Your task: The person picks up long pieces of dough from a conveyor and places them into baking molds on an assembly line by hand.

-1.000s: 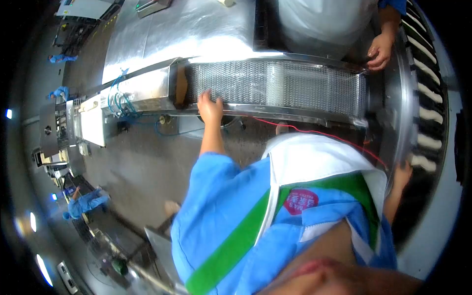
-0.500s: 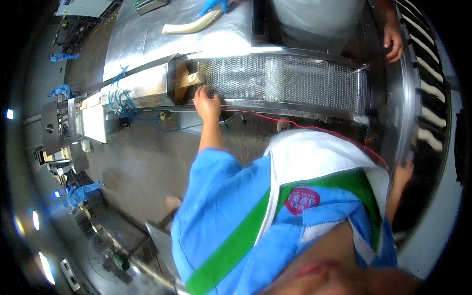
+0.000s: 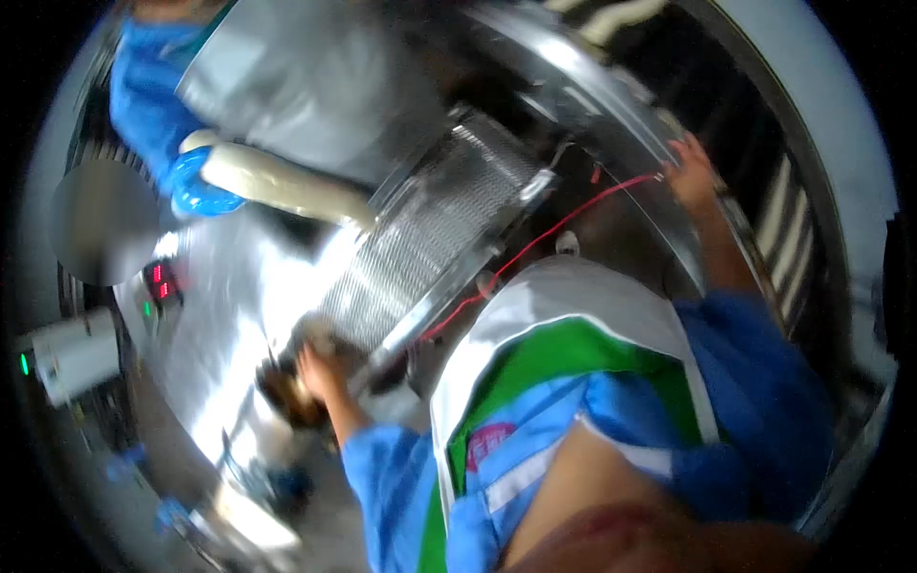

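Observation:
My left hand (image 3: 323, 374) is at the lower left end of a metal mesh conveyor belt (image 3: 401, 253). Its fingers are smeared by motion, and a blurred pale lump beside them is too unclear to name. To the right, my right hand (image 3: 693, 174) reaches to a curved metal rim (image 3: 626, 124), fingers apart, with nothing visible in it. A co-worker's blue-gloved hand (image 3: 205, 186) holds a long, thick pale dough roll (image 3: 282, 183), whose far end hangs at the belt's edge.
Long dough strips (image 3: 788, 234) lie on a dark rack beyond the rim. A red cord (image 3: 535, 244) runs between the belt and my apron. The steel table (image 3: 205, 334) is left of the belt, near a device with red digits (image 3: 160, 282).
The view has turned and blurred. The co-worker's dough roll has come from the table to the belt's edge. My right hand now shows farther forward along the rim.

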Motion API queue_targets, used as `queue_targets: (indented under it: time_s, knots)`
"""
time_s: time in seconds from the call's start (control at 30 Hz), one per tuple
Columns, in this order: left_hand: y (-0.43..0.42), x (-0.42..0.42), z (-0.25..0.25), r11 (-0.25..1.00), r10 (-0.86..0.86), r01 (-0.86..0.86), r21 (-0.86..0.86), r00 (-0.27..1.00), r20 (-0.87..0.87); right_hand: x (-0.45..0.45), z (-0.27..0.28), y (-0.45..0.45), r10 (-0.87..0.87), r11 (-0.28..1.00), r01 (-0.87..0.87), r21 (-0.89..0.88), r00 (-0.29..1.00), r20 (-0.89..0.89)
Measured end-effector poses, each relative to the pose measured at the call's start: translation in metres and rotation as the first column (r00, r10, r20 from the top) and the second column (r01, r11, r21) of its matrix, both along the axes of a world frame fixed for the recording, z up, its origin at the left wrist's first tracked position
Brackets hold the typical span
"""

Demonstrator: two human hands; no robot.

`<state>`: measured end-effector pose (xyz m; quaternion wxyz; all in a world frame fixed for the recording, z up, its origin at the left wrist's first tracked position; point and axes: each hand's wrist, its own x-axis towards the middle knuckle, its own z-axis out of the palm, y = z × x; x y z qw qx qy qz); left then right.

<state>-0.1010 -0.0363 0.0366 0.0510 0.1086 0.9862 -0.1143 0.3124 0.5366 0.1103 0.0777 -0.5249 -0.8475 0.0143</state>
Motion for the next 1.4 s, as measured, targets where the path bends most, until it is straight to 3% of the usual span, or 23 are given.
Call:
queue_targets:
  time_s: [0.1,0.17,0.2,0.27,0.33,0.37,0.4,0.5,0.53,0.6,0.63,0.67,0.7,0.73,0.77,0.83,0.87,0.93,1.03,1.1,1.17,1.23,1.4]
  knots:
    - [0.024,0.004,0.067,0.944,0.289,-0.311,0.11,0.941,0.176,0.012,-0.014,-0.003,-0.089,0.993,0.085,-0.08,0.994,-0.056]
    - [-0.065,-0.027,0.035,0.806,0.233,-0.225,0.547,0.971,0.056,0.016,-0.002,-0.013,-0.078,0.991,0.066,-0.114,0.991,-0.111]
    - [-0.01,0.003,0.115,0.87,0.317,-0.307,0.385,0.948,0.038,0.017,0.006,-0.013,-0.054,0.988,0.039,-0.15,0.994,-0.098]
    - [-0.048,-0.01,0.148,0.674,0.138,-0.23,0.702,0.973,0.186,0.019,-0.002,-0.007,0.005,0.99,-0.029,-0.14,0.986,-0.169]
    - [-0.029,0.0,0.205,0.816,0.218,-0.146,0.559,0.974,-0.064,0.003,0.008,-0.009,0.024,0.981,-0.074,-0.181,0.964,-0.264]
    - [-0.009,0.01,0.23,0.708,0.394,-0.215,0.673,0.911,-0.124,-0.011,0.014,-0.012,0.06,0.965,-0.145,-0.217,0.933,-0.354]
    - [-0.003,0.014,0.252,0.666,0.128,0.037,0.745,0.978,-0.162,-0.025,0.02,-0.011,0.115,0.937,-0.234,-0.261,0.909,-0.399]
    - [0.129,0.083,0.324,0.282,0.15,0.215,0.935,0.953,-0.264,-0.078,0.065,-0.025,0.224,0.707,-0.556,-0.437,0.762,-0.608]
    - [0.095,0.045,0.316,0.272,-0.075,0.404,0.873,0.914,-0.399,-0.098,0.074,-0.034,0.287,0.606,-0.681,-0.412,0.67,-0.685]
    - [0.159,0.06,0.338,-0.15,-0.127,0.257,0.955,0.953,-0.276,-0.12,0.112,-0.053,0.371,0.458,-0.801,-0.386,0.567,-0.735]
    - [0.152,0.016,0.313,-0.295,0.032,0.117,0.948,0.993,-0.112,-0.193,0.086,-0.11,0.485,0.46,-0.861,-0.217,0.448,-0.751]
    - [0.171,0.015,0.305,-0.298,0.039,0.187,0.936,0.982,-0.183,-0.203,0.094,-0.117,0.56,0.57,-0.811,-0.13,0.5,-0.661]
    - [0.184,0.012,0.308,-0.691,-0.469,-0.391,0.608,0.883,0.034,-0.212,0.094,-0.112,0.56,0.573,-0.81,-0.126,0.499,-0.662]
    - [0.214,0.013,0.307,-0.6,-0.709,-0.348,0.72,0.648,-0.278,-0.219,0.091,-0.103,0.58,0.684,-0.727,0.06,0.492,-0.649]
    - [0.242,0.01,0.305,-0.59,-0.719,-0.354,0.725,0.639,-0.274,-0.223,0.087,-0.093,0.593,0.761,-0.602,0.242,0.496,-0.634]
    - [0.296,0.009,0.302,-0.33,-0.93,-0.8,0.502,0.185,-0.317,-0.201,0.098,-0.056,0.523,0.83,-0.513,0.219,0.578,-0.627]
    - [0.328,0.065,0.321,-0.389,-0.921,-0.542,0.745,0.241,-0.306,-0.188,0.1,-0.037,0.456,0.861,-0.466,0.202,0.534,-0.712]
    - [0.352,0.081,0.295,-0.383,-0.893,-0.441,0.812,0.402,-0.203,-0.157,0.092,-0.007,0.404,0.914,-0.292,0.283,0.58,-0.708]
    - [0.392,0.094,0.25,-0.332,-0.943,-0.22,0.917,0.077,-0.323,-0.111,0.095,0.014,0.298,0.906,-0.067,0.418,0.802,-0.518]
    - [0.411,0.098,0.221,-0.402,-0.911,0.4,0.824,-0.082,-0.405,-0.094,0.079,0.038,0.204,0.926,-0.032,0.377,0.882,-0.425]
    - [0.409,0.092,0.18,-0.179,-0.967,0.853,0.49,-0.06,-0.248,-0.093,0.024,0.062,0.131,0.964,-0.031,0.263,0.919,-0.372]
    - [0.38,0.08,0.153,0.086,-0.996,0.878,0.47,0.077,0.038,-0.1,-0.007,0.068,0.038,0.994,-0.046,0.097,0.996,0.082]
    - [0.248,0.011,0.101,0.514,-0.853,0.661,0.547,0.46,0.246,-0.158,0.024,0.023,0.459,0.796,-0.435,-0.421,0.887,-0.048]
